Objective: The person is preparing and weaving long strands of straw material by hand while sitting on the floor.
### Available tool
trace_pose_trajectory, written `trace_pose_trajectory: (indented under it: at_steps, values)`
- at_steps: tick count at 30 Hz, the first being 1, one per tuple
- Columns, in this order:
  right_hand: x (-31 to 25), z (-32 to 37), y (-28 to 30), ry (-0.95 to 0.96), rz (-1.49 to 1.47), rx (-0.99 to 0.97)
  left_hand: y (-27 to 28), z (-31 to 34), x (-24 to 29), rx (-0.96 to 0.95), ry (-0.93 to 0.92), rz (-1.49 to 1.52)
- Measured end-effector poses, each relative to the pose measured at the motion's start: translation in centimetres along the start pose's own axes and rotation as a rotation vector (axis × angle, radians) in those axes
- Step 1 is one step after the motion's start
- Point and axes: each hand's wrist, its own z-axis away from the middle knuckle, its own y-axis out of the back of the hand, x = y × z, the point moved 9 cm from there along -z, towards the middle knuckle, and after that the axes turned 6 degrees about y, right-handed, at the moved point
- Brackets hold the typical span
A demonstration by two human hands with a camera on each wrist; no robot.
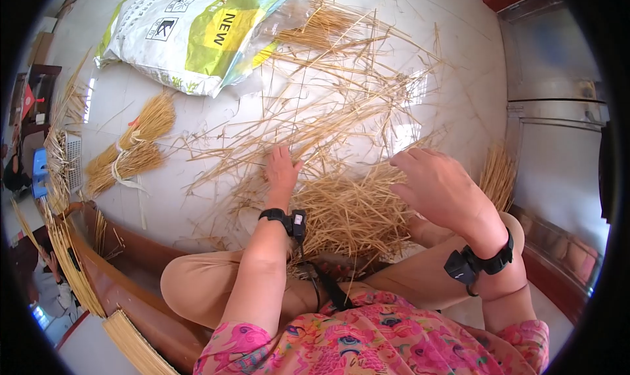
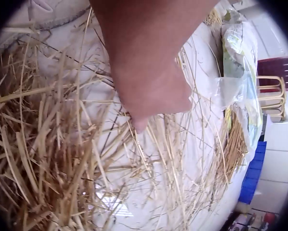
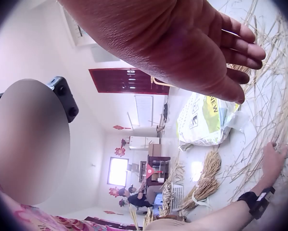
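Loose straw lies in a heap between the person's legs, with scattered stalks spread over the pale floor beyond it. The left hand reaches down at the heap's upper left edge, its fingers on or just over the stalks; in the left wrist view the hand hides most of its fingers. Raised above the heap's right side is the right hand, fingers loosely bent and holding nothing. The right wrist view shows that hand with its fingers extended and apart.
A white and green bag lies at the upper left beside a straw bundle. Tied bundles rest on the floor at left. A wooden bench edge runs along the lower left; metal doors stand at right. Other people sit farther back.
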Motion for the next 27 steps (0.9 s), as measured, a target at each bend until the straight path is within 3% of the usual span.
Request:
trace_pose_trajectory:
  at_steps: [2,5,8,11,14,20,23,27]
  values:
    - [-0.1,-0.1,-0.1,0.000,-0.003,-0.021,-1.2,0.8,-0.9,-0.100,0.104,-0.035]
    - [-0.3,-0.2,0.1,-0.002,0.004,-0.041,-2.8,0.0,-2.5,-0.076,0.081,-0.049]
    - [-0.6,-0.3,0.3,-0.004,0.002,-0.042,0.3,-2.1,-1.8,0.074,0.048,-0.058]
    - [-0.8,-0.3,0.5,0.003,0.008,-0.043,2.0,-4.3,-2.1,0.107,0.055,-0.040]
    - [-0.9,-0.4,0.6,0.013,0.010,-0.029,5.1,-5.4,-1.2,0.238,0.038,0.106]
    - [-0.6,-0.7,0.9,-0.005,-0.003,-0.014,3.0,-9.2,-2.3,0.134,0.057,0.088]
    - [-0.5,-0.9,0.5,0.003,0.014,-0.034,1.1,-10.3,-0.2,-0.057,-0.019,0.117]
    - [-0.7,-1.1,0.0,0.003,0.018,-0.104,0.4,-10.6,3.7,-0.047,-0.148,0.076]
